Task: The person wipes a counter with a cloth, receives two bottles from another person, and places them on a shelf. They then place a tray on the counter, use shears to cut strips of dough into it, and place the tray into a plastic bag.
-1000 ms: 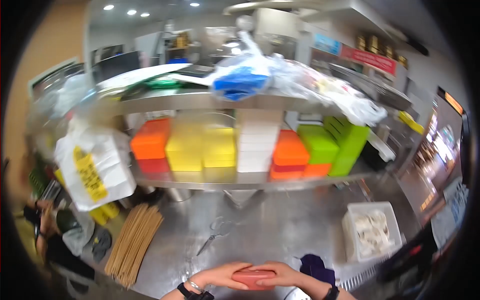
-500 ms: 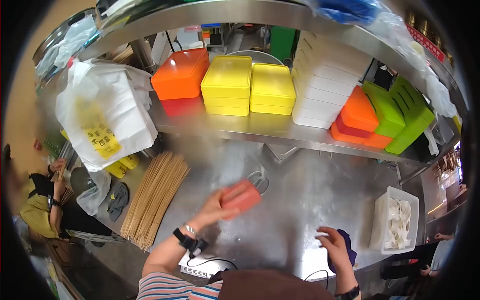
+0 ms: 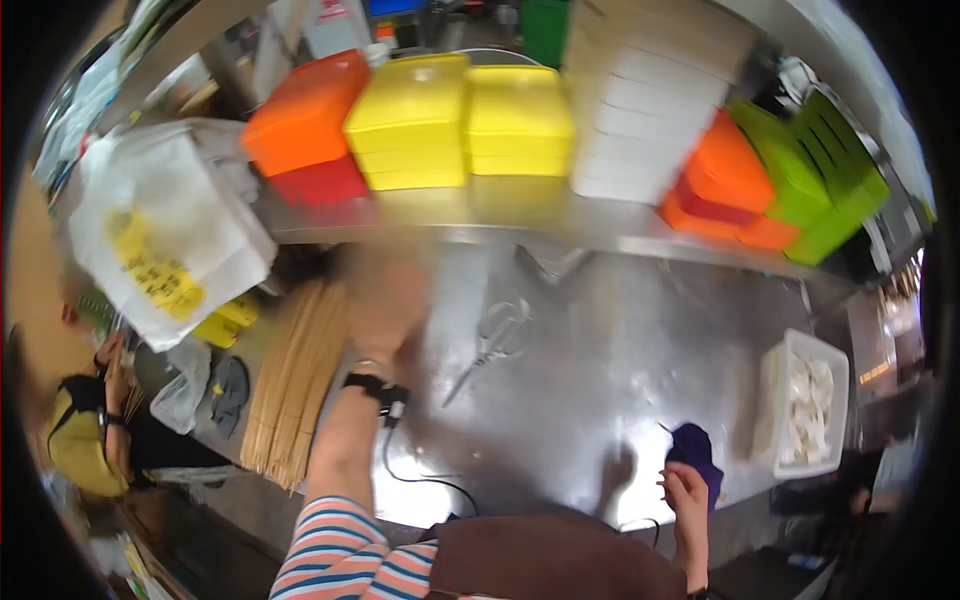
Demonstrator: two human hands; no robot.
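Observation:
My left hand reaches forward beside the bundle of wooden sticks, below the shelf edge. Motion smears its fingers, and whatever it may hold cannot be made out. On the metal table to its right lie scissors. My right hand is at the near right edge of the table, its fingers loosely bent and a little apart, with nothing seen in them. Just behind that hand is a dark purple cloth item; whether they touch is unclear.
The shelf holds orange, red, yellow, white and green boxes. White bags hang at left. A white bin with pale items stands at right. Another person handles sticks at far left; a dark cap-like item lies nearby.
My left hand has moved forward and left; the red box it held is no longer distinguishable. The scissors are now uncovered. My right hand is lower, its fingers more bent. The view has shifted.

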